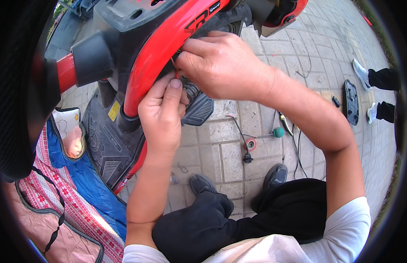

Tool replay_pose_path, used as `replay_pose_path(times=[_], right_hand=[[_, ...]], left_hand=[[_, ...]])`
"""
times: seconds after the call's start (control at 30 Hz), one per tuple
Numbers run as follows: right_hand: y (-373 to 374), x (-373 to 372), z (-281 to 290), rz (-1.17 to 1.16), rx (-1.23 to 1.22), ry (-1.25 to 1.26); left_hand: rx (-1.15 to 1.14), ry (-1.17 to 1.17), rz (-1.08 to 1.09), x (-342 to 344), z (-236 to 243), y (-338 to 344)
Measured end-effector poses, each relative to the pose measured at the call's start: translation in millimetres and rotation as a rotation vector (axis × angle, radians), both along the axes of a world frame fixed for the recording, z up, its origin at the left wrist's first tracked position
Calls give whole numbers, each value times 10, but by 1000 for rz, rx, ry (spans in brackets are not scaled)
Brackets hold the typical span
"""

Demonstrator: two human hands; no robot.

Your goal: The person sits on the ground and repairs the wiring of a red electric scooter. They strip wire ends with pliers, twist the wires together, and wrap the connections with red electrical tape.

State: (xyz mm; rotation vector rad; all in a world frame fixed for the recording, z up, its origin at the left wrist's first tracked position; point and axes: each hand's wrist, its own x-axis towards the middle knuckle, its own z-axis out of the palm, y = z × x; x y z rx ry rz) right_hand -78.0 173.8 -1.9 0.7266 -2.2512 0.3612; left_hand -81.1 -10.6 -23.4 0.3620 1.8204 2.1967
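A red and black electric scooter [146, 61] stands before me on the left, its red curved frame running above my hands. My left hand [162, 116] is closed in a pinch below this frame, thumb against fingers. A thin red wire [176, 74] shows at its thumb tip. My right hand [221, 65] is closed too, its fingers curled into the dark gap under the frame, close to the left fingertips. What the right fingers grip is hidden. A dark coil spring [192, 92] and a ribbed black footrest [200, 109] sit just behind my left hand.
On the paving lie a green-handled screwdriver [278, 132], a red tape roll [251, 144], a black connector on a cable [247, 157] and a black plastic cover [351, 101]. A quilted blanket [81, 175] hangs at left. Another person's shoes [362, 74] are at far right.
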Motion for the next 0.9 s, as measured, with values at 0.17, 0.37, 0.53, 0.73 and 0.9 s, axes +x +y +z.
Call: replay_pose_path(times=[0.17,0.37,0.53,0.73,0.9], right_hand=[[-126,64,7,-46,-471,-559],[-77,29,99,144,-1509,-1438],[21,148,144,105,-1158,-1264],[200,23,-46,128,-104,39],[192,-107,-24,200,-48,9]], left_hand=[[-279,570,172,-46,-254,58],[-434,734,243,-45,-315,92],[-117,212,132,51,-200,80],[19,32,10,58,-79,121],[-32,-4,38,54,-73,132]])
